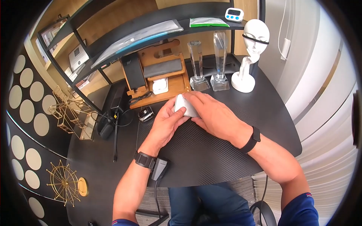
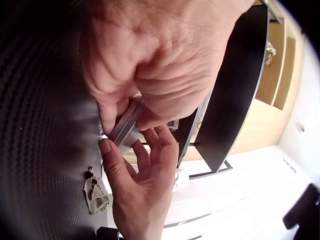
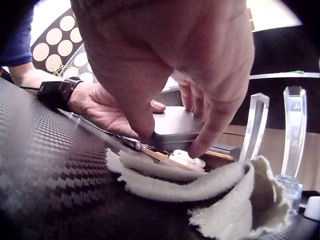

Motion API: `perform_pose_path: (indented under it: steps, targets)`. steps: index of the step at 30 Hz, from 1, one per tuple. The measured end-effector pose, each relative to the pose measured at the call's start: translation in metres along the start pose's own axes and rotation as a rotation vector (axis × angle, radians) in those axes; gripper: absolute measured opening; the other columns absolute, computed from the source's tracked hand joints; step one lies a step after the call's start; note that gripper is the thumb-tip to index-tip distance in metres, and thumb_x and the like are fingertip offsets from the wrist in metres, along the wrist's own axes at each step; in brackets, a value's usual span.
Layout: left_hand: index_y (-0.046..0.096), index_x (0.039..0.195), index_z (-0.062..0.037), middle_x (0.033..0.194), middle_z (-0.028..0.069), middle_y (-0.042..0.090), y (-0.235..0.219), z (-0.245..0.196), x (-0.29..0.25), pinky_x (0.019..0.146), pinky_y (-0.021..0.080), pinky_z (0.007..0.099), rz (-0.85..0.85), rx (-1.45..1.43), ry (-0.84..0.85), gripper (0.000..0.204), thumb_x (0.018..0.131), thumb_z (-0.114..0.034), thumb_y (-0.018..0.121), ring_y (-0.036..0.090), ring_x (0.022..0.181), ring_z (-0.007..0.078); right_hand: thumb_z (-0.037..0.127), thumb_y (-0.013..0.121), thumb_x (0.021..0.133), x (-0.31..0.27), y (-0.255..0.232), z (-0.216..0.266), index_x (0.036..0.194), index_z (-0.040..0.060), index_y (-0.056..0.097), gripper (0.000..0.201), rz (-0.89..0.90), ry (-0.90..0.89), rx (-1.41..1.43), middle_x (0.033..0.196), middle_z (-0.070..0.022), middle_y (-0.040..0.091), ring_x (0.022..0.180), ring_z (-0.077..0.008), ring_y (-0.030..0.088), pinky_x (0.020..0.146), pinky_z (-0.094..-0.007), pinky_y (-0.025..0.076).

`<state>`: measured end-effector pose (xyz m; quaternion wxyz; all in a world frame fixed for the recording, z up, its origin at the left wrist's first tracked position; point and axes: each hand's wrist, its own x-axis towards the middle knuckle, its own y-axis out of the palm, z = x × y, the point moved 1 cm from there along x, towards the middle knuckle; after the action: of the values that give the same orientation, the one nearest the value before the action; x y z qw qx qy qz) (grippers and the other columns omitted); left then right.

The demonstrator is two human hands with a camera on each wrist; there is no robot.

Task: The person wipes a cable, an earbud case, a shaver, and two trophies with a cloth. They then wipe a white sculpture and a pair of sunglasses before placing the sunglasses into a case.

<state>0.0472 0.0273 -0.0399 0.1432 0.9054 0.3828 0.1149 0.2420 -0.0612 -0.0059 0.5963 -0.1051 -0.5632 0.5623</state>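
Head view: flat silver case (image 1: 189,108) was up over the desk (image 1: 211,162) — left hand (image 1: 166,122) gripped it, right hand (image 1: 217,115) pinched its edges. Lift looked done, case looked shut; what was left — can't tell. Wooden stand (image 1: 162,100) at its 11 o'clock.

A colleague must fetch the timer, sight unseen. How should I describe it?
Find the black shelf above the desk and follow it to its right end, near the white mannequin head. The timer sits there, a small white case with a dark screen. Its round blue buttons set it apart from the flat, green-edged packet beside it.
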Motion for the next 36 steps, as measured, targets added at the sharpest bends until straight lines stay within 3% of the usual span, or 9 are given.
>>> perform_pose_path:
  steps: [9, 15, 21, 24, 26, 27, 29, 32, 36]
  targets:
    - [0.045, 0.161, -0.0013, 0.149, 0.0081, 0.065, -0.001, -0.007, 0.0, 0.121, 0.053, 0.04, -0.019, 0.065, 0.036, 0.049, 0.115, -0.012, 0.059, 0.063, 0.138, 0.0185, 0.011, 0.083, 0.09, 0.003, -0.003, -0.001, 0.15, -0.0009, 0.05, 0.069, -0.02, 0.037, 0.015, 0.14, -0.0215, 0.064, 0.13, -0.0416, 0.064, 0.107, -0.0486, 0.056]
    - [0.046, 0.158, 0.0033, 0.147, 0.0155, 0.064, -0.01, -0.005, 0.003, 0.117, 0.057, 0.0423, -0.095, -0.08, 0.041, 0.048, 0.116, -0.016, 0.059, 0.068, 0.134, 0.0243, 0.013, 0.081, 0.093, 0.003, -0.004, 0.0, 0.147, -0.0015, 0.052, 0.063, -0.027, 0.03, 0.072, 0.138, -0.0215, 0.063, 0.121, -0.0434, 0.068, 0.101, -0.0488, 0.059]
    - [0.055, 0.149, 0.0034, 0.136, 0.0153, 0.071, -0.015, -0.01, 0.001, 0.102, 0.065, 0.036, -0.181, -0.091, 0.0, 0.04, 0.117, -0.021, 0.057, 0.075, 0.12, 0.0237, 0.008, 0.079, 0.096, 0.006, -0.005, -0.001, 0.141, 0.0038, 0.062, 0.049, -0.005, -0.011, 0.155, 0.138, -0.0164, 0.064, 0.115, -0.0427, 0.071, 0.096, -0.048, 0.061]
    - [0.061, 0.141, 0.0026, 0.12, 0.0129, 0.076, -0.016, -0.009, 0.001, 0.087, 0.069, 0.0318, -0.217, -0.125, -0.027, 0.034, 0.118, -0.022, 0.055, 0.08, 0.099, 0.0195, 0.007, 0.077, 0.096, 0.007, -0.004, -0.001, 0.132, 0.0036, 0.064, 0.038, -0.005, -0.067, 0.166, 0.132, -0.0152, 0.064, 0.111, -0.0419, 0.071, 0.092, -0.0487, 0.061]
    - [0.064, 0.136, 0.002, 0.1, 0.0088, 0.076, -0.024, -0.006, 0.003, 0.069, 0.066, 0.0287, -0.184, -0.089, -0.061, 0.032, 0.117, -0.023, 0.057, 0.074, 0.073, 0.0147, 0.008, 0.076, 0.097, 0.006, -0.003, 0.0, 0.128, 0.0032, 0.064, 0.033, -0.02, -0.116, 0.173, 0.126, -0.0154, 0.063, 0.108, -0.042, 0.071, 0.089, -0.0499, 0.06]
    - [0.064, 0.136, 0.002, 0.1, 0.0088, 0.076, -0.025, -0.004, 0.002, 0.069, 0.066, 0.0287, -0.183, -0.088, -0.058, 0.032, 0.117, -0.023, 0.057, 0.074, 0.073, 0.0147, 0.009, 0.076, 0.097, 0.005, -0.004, 0.0, 0.126, 0.0031, 0.065, 0.032, -0.013, -0.131, 0.157, 0.122, -0.0153, 0.064, 0.106, -0.0413, 0.071, 0.088, -0.0498, 0.06]
    - [0.068, 0.129, 0.0, 0.093, 0.0054, 0.074, -0.019, -0.009, -0.002, 0.048, 0.05, 0.0217, -0.23, -0.04, -0.133, 0.031, 0.114, -0.026, 0.062, 0.066, 0.061, 0.0117, 0.009, 0.076, 0.097, 0.007, -0.005, 0.001, 0.125, 0.0031, 0.066, 0.031, -0.011, -0.153, 0.139, 0.119, -0.0151, 0.064, 0.103, -0.0406, 0.071, 0.086, -0.0497, 0.06]
    - [0.069, 0.127, -0.0018, 0.086, 0.0045, 0.071, -0.019, -0.004, 0.001, 0.042, 0.042, 0.0202, -0.21, 0.01, -0.178, 0.032, 0.114, -0.03, 0.062, 0.061, 0.054, 0.0106, 0.01, 0.076, 0.096, 0.004, -0.007, 0.001, 0.125, 0.0035, 0.068, 0.031, 0.004, -0.143, 0.111, 0.111, -0.0144, 0.064, 0.099, -0.0397, 0.071, 0.083, -0.05, 0.059]
    - [0.07, 0.122, -0.0022, 0.08, 0.0081, 0.069, -0.019, -0.007, 0.001, 0.047, 0.045, 0.0238, -0.222, 0.079, -0.251, 0.037, 0.113, -0.038, 0.064, 0.063, 0.055, 0.0144, 0.007, 0.079, 0.095, 0.005, -0.008, 0.003, 0.128, 0.0027, 0.072, 0.034, 0.0, -0.113, 0.092, 0.112, -0.013, 0.069, 0.093, -0.0382, 0.073, 0.079, -0.0461, 0.06]
